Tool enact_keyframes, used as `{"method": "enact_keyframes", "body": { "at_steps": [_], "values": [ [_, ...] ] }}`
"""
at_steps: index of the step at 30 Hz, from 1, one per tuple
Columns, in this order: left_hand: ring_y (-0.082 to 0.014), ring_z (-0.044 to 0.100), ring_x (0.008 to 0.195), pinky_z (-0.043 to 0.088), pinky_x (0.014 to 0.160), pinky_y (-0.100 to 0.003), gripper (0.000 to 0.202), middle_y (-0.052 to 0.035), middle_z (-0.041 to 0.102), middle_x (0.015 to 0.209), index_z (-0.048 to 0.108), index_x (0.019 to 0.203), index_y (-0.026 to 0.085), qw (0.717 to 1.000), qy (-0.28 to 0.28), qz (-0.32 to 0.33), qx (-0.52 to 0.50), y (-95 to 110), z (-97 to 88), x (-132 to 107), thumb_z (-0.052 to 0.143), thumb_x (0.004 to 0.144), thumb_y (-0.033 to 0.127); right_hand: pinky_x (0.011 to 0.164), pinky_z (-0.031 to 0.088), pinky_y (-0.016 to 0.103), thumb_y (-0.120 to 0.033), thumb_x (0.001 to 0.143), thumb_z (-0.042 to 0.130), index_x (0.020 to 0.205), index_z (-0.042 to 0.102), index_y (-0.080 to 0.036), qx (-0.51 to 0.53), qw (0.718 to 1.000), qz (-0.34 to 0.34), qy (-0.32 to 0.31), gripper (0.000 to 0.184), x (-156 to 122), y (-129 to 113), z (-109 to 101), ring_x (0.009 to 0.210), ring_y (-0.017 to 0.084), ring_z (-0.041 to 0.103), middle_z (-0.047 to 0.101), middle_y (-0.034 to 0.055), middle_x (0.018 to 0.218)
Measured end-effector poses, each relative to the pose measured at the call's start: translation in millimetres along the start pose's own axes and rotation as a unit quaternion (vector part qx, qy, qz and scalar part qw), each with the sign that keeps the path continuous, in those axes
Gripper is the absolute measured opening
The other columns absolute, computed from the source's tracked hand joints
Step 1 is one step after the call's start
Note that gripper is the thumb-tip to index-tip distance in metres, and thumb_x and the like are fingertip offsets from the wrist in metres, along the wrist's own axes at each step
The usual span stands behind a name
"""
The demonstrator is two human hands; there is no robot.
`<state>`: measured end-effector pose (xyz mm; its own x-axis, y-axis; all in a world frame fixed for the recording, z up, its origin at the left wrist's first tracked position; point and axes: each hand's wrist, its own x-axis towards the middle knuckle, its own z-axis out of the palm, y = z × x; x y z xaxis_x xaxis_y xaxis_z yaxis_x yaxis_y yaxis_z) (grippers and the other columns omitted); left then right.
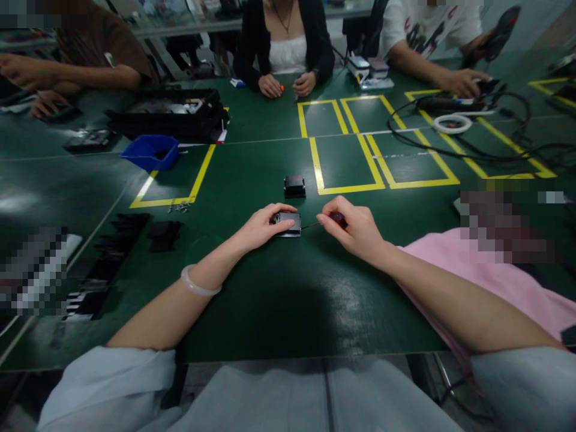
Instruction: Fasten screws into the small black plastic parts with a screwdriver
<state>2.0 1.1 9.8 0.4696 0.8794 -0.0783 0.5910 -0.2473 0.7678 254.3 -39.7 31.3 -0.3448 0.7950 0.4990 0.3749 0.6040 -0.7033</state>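
On the green table [279,300], my left hand [265,227] holds a small black rectangular part [292,223], thumb on top and fingers along its far side. My right hand [353,228] is closed around the dark red handle of a screwdriver [338,219]. The thin shaft points left, and its tip meets or nearly meets the right edge of the black part; the exact contact is too small to tell. Just beyond my hands stands a second black part [294,186], touched by neither hand.
Small screws [180,207], a blue scoop-shaped bin [155,151] and black trays [171,114] lie to the left. Several black parts [108,252] are nearer on that side. Pink cloth [450,258] lies by my right arm; cables [486,150] curl beyond. Co-workers sit opposite.
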Motion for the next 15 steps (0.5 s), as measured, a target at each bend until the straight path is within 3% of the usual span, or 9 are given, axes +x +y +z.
{"method": "enact_keyframes", "body": {
  "at_steps": [8, 15],
  "values": [
    [-0.0283, 0.06, 0.116, 0.047, 0.095, -0.04, 0.05, -0.0084, 0.066, 0.129, 0.065, 0.13, 0.022, 1.0, 0.013, 0.011, -0.001, 1.8, 2.0, -0.6, 0.062, 0.091, 0.053, 0.059, 0.033, 0.028, -0.035, 0.098, 0.055, 0.082, 0.055, -0.023, -0.077, 0.996, -0.044, -0.01, 0.02, 1.0, 0.4, -0.9, 0.057, 0.012, 0.049, 0.058, -0.0008, 0.068],
    [-0.0273, 0.063, 0.112, 0.048, 0.097, -0.04, 0.051, -0.0096, 0.067, 0.128, 0.064, 0.129, 0.018, 1.0, 0.014, 0.011, -0.019, 5.5, 3.2, -2.3, 0.065, 0.088, 0.05, 0.057, 0.033, 0.025, -0.036, 0.103, 0.049, 0.079, 0.059, -0.02, -0.225, 0.957, -0.182, 0.032, 0.03, 0.4, -0.9, 0.0, 0.052, 0.011, 0.048, 0.059, -0.0026, 0.06]
  ]
}}
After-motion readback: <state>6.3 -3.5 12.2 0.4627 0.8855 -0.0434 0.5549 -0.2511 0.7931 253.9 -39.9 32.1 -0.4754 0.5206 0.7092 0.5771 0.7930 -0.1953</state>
